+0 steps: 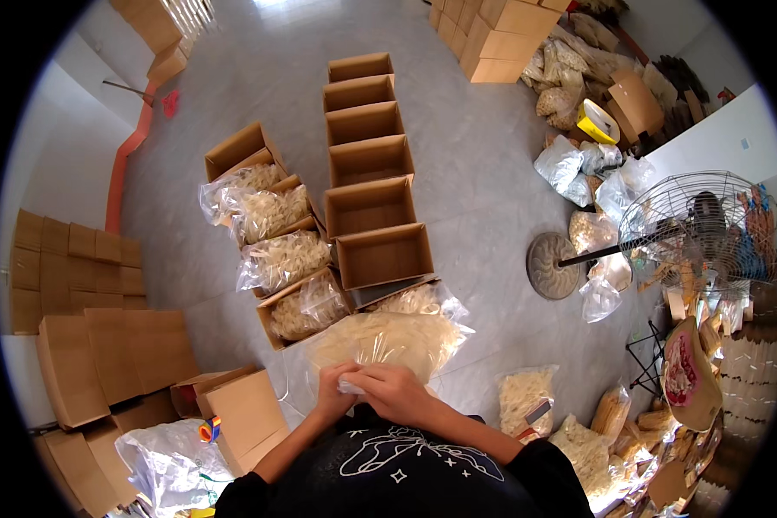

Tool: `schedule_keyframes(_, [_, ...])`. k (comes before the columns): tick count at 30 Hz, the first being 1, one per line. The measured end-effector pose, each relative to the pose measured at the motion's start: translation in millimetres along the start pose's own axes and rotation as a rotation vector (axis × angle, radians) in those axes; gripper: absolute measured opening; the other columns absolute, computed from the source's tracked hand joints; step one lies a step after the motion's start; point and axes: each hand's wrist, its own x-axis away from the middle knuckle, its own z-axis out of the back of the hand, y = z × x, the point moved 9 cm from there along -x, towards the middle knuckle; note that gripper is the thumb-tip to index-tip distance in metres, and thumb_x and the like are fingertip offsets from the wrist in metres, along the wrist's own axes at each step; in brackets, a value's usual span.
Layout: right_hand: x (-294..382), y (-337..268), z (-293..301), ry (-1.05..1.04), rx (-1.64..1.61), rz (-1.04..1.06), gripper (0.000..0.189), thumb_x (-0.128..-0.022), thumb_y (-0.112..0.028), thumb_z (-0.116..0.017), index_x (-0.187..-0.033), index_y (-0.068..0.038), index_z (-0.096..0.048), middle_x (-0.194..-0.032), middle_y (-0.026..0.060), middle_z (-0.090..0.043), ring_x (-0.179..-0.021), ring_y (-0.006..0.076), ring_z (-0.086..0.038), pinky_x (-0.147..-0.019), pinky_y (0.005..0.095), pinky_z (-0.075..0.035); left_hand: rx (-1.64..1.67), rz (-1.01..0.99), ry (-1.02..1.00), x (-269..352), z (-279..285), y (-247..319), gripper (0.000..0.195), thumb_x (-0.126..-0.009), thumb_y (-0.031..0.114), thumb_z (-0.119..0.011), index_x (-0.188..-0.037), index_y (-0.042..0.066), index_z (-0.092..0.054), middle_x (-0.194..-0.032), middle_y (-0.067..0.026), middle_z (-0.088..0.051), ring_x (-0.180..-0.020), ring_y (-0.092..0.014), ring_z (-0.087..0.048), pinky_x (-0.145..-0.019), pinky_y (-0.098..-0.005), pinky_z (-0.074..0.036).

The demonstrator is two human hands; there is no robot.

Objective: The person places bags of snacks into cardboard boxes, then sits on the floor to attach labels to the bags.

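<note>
In front of my body, both hands grip the gathered neck of a clear plastic bag (388, 340) full of pale, flat strips. My left hand (335, 390) closes around the twisted plastic from the left. Beside it, my right hand (392, 388) pinches the same neck, its fingers meeting the left hand. The bag's far end rests by another filled bag (408, 299) in a cardboard box. To the left of that stands an open box (307, 307) with a similar bag inside.
Several open cardboard boxes (370, 207) form a row ahead. Bags of strips (285, 259) lie on boxes at left. A standing fan (706, 226) with a round base (552, 265) is at right. Flattened cartons (136, 353) and a tape roll (210, 428) are at lower left.
</note>
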Motion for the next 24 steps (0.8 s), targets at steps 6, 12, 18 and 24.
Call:
schedule_keyframes(6, [67.7,67.2,25.0,0.397,-0.117,-0.477,0.031,-0.076,-0.007,-0.057,-0.106,-0.002,-0.053,-0.101,0.0139,-0.057,-0.093,0.0233,-0.054,-0.080,0.0323,-0.042,0.753,0.556,0.370,7.7,43.5,-106.6,0.031,-0.076,0.003,-0.046,-0.107,0.000,-0.048,-0.098,-0.0103,-0.057,-0.085,-0.023,-0.058,-0.073,-0.0354,-0.049])
schedule_keyframes(12, [155.8,172.0,-4.7,0.356,-0.179,-0.898,0.028,-0.079,-0.009,-0.051,-0.105,-0.002,-0.054,-0.094,0.0136,-0.061,-0.082,0.0224,-0.059,-0.074,0.0292,-0.046,1.063,0.692,0.313,-14.4,67.7,-155.2,0.031,-0.081,0.011,-0.040,-0.108,-0.002,-0.047,-0.103,-0.0144,-0.055,-0.092,-0.027,-0.056,-0.080,-0.0388,-0.046])
schedule_keyframes(18, [209.3,205.3,-51.9,0.081,0.103,-1.029,0.030,-0.079,-0.019,-0.053,-0.104,-0.003,-0.055,-0.090,0.0142,-0.062,-0.080,0.0231,-0.061,-0.071,0.0311,-0.047,1.035,0.692,0.281,-46.9,95.3,-155.4,0.031,-0.081,0.012,-0.040,-0.107,-0.003,-0.047,-0.101,-0.0152,-0.056,-0.090,-0.026,-0.056,-0.080,-0.0385,-0.047])
schedule_keyframes(24, [243.1,223.6,-85.3,0.280,-0.175,-1.170,0.037,-0.083,-0.026,-0.049,-0.111,-0.002,-0.050,-0.101,0.0161,-0.057,-0.092,0.0231,-0.057,-0.079,0.0291,-0.044,0.953,0.670,0.240,-77.8,122.1,-154.8,0.031,-0.081,0.010,-0.040,-0.109,-0.002,-0.046,-0.103,-0.0157,-0.055,-0.091,-0.027,-0.056,-0.081,-0.0384,-0.047])
